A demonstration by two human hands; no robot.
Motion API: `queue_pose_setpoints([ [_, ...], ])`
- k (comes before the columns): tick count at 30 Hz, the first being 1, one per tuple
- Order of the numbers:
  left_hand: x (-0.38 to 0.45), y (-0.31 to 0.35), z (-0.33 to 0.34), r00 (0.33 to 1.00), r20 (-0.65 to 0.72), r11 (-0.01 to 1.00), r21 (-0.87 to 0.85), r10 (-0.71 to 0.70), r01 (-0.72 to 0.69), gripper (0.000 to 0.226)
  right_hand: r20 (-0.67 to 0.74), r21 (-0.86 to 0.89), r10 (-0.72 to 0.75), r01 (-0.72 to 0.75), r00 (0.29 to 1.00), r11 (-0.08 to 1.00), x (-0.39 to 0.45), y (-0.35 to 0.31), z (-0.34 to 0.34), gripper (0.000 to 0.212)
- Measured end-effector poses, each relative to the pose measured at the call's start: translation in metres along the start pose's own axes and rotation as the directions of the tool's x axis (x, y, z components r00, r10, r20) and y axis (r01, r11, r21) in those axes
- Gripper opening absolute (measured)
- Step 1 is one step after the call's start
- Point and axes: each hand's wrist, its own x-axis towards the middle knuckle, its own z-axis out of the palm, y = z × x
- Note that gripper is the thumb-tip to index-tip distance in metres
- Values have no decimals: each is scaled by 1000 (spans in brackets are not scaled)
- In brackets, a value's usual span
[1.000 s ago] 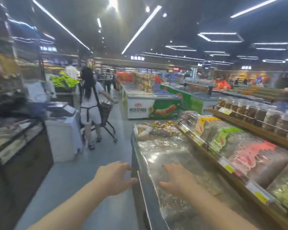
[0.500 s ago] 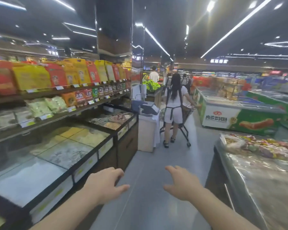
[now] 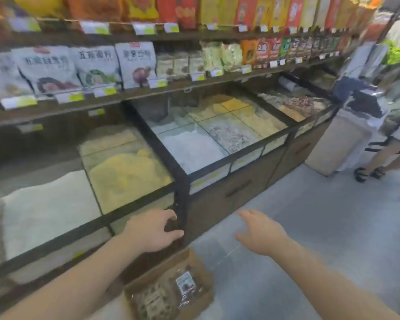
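Observation:
I face a shop counter of bulk grain bins (image 3: pixel 185 179) with black frames and clear lids. My left hand (image 3: pixel 151 230) hovers at the front corner of the bin of yellow grain (image 3: pixel 127 176), fingers loosely curled, holding nothing. My right hand (image 3: pixel 260 234) is held out over the grey floor with fingers spread and relaxed, empty. A bin of white grain (image 3: pixel 46 211) lies to the left of my left hand.
Shelves of packaged bags (image 3: pixel 134 63) run above the bins. A cardboard box of packets (image 3: pixel 171 289) stands on the floor below my hands. A person's legs (image 3: pixel 376 162) and a white stand (image 3: pixel 340 144) are at the right along the aisle.
My view has swung left from the aisle and freezer counter to the grain bins. Both hands stay out in front, empty; the left one is now by the bin's front corner.

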Motion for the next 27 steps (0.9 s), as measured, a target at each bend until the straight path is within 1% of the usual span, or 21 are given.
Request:
queue_pose_setpoints([
  [3,3,-48,32,992,41,991,-55,-117,119,62,98,-33,-113,117,989,993,47,-36,31,66],
  [5,9,-71,53,978,71,976,-82,-196,202,61,157,-24,-174,180,972,983,77,-55,54,65],
  [9,31,-105,99,927,146,913,-175,-346,369,57,278,32,-264,265,924,964,137,-76,100,65],
  [11,44,-118,129,895,181,872,-215,-408,441,48,338,41,-276,279,900,959,166,-78,129,66],
  [13,60,-127,167,862,200,830,-241,-465,504,39,376,71,-266,259,888,963,194,-77,162,62],
  [16,90,-139,232,829,193,796,-233,-525,558,39,445,61,-238,236,863,970,240,-65,226,57],
  [18,114,-151,283,811,218,779,-228,-544,584,38,506,54,-195,195,840,979,270,-51,278,58],
  [20,138,-166,341,789,244,764,-206,-564,611,43,517,67,-170,158,839,985,297,-36,333,58],
  [22,165,-182,400,782,272,771,-176,-560,613,47,513,63,-137,122,847,990,323,-22,387,57],
  [25,199,-203,481,773,302,767,-166,-558,619,46,514,69,-98,73,852,995,350,-9,469,58],
  [27,219,-216,534,760,314,753,-172,-569,635,47,517,79,-98,67,851,995,364,1,526,54],
])
